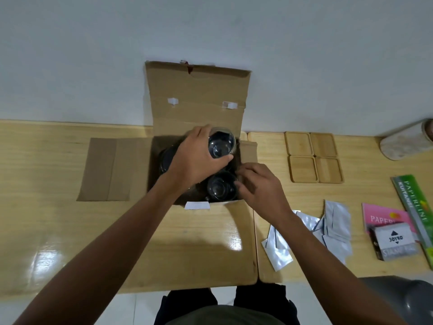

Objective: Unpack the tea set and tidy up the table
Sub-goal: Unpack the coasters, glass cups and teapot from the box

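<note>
A clear glass cup (221, 144) was held above the open cardboard box (196, 118), at the far right corner of the box opening. The left hand (199, 156) was closed around the cup from its left side, with the thumb along the cup's near edge and the fingers over its far edge. A second glass cup (219, 187) sat inside the box, at the near right corner of the dark interior. The right hand (257, 184) rested at the right wall of the box, just beside the second cup; its fingers were curled, and whether they gripped anything could not be determined. The box stood on the wooden tabletop (58, 174) with its rear flap upright against the wall and its left flap lying flat. Four wooden coasters (314, 157) lay in a two-by-two group to the right of the box. Several silver foil sachets (332, 221) were scattered nearer the person, partly under the right forearm. A pink booklet (384, 215), a green booklet (412, 202) and a small box marked JOYKO (396, 240) lay at the right edge.
</note>
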